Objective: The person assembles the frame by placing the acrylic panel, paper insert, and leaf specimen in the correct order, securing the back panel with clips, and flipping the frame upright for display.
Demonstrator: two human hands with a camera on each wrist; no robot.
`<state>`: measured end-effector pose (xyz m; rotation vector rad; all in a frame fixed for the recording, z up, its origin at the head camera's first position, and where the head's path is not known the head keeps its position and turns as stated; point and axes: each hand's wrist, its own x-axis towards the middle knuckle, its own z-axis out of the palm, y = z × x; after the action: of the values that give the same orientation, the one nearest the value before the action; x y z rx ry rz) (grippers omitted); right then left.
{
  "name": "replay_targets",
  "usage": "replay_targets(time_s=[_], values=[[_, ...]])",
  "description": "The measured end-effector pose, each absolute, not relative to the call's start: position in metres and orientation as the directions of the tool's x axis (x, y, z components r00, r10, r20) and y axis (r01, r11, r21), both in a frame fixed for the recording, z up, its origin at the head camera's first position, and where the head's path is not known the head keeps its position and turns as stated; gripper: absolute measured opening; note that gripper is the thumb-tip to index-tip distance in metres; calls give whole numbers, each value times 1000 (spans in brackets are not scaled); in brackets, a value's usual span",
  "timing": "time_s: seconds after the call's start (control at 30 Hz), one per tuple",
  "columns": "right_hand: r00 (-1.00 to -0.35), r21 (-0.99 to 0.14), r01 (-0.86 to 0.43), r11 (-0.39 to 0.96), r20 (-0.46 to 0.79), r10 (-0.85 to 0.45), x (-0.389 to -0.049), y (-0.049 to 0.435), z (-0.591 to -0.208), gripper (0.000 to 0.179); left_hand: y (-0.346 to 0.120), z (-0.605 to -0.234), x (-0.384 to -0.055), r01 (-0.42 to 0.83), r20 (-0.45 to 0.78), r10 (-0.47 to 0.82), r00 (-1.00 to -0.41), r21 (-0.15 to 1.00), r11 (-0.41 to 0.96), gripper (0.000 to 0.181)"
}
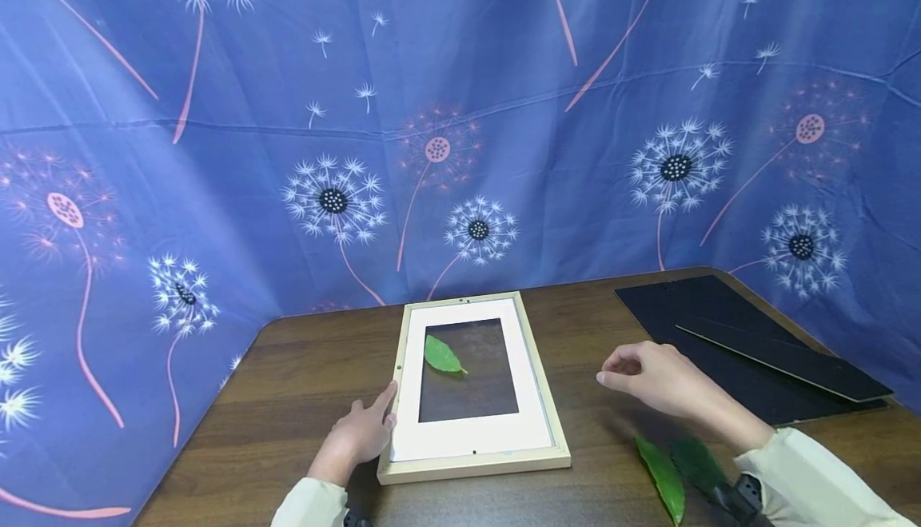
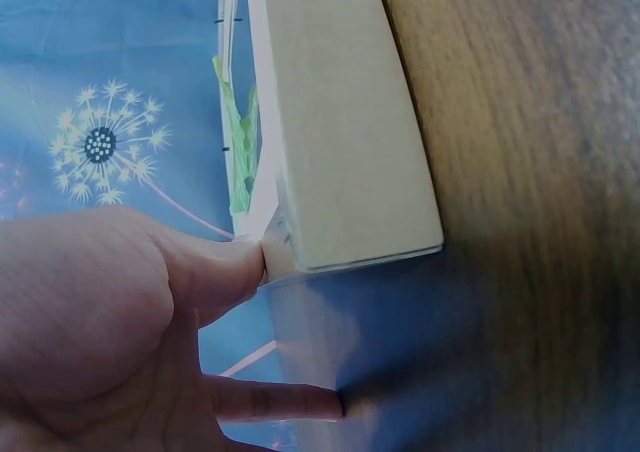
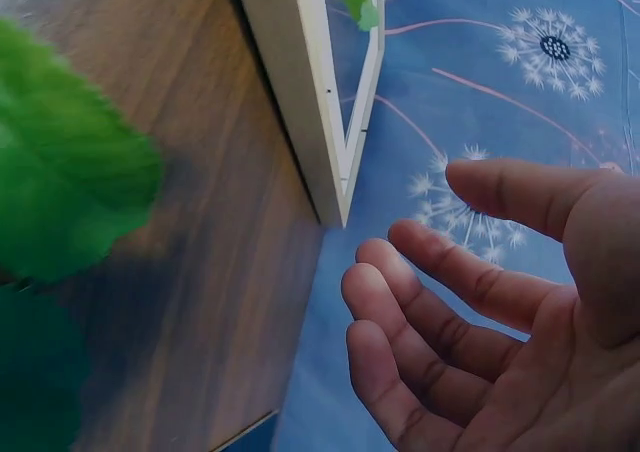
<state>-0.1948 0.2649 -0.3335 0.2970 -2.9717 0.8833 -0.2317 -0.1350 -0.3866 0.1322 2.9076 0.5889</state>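
A pale wooden picture frame (image 1: 473,469) lies flat on the table, with a white mat (image 1: 471,439) inside it. One green leaf (image 1: 444,355) lies in the mat's window, toward its upper left. My left hand (image 1: 360,433) rests at the frame's left side, its index finger extended along the edge; the left wrist view has the thumb (image 2: 225,267) touching the frame near a corner. To the right of the frame, my right hand (image 1: 658,379) hovers over the table with loosely bent fingers and nothing in them. Below it lie a bright green leaf (image 1: 662,479) and a darker leaf (image 1: 698,463).
A black backing board (image 1: 691,303) with a raised stand flap (image 1: 784,355) lies at the right rear of the brown wooden table (image 1: 288,383). Behind the table hangs a blue cloth (image 1: 504,47) printed with dandelions.
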Motion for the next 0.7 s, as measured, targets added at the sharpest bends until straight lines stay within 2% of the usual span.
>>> replay_targets(time_s=[0.23,0.5,0.7], values=[[-986,-522,-162,837,53,-157,-185,282,-343,26,-134,-386,-230,45,-150,115,-982,407,912,51],[-989,-602,-107,792,-19,-147,-170,296,-356,34,-134,-386,-230,49,-144,118,-983,411,911,51],[-989,-610,-85,788,-41,-139,-156,304,-367,33,-135,-388,-231,51,-140,118,-983,411,910,51]])
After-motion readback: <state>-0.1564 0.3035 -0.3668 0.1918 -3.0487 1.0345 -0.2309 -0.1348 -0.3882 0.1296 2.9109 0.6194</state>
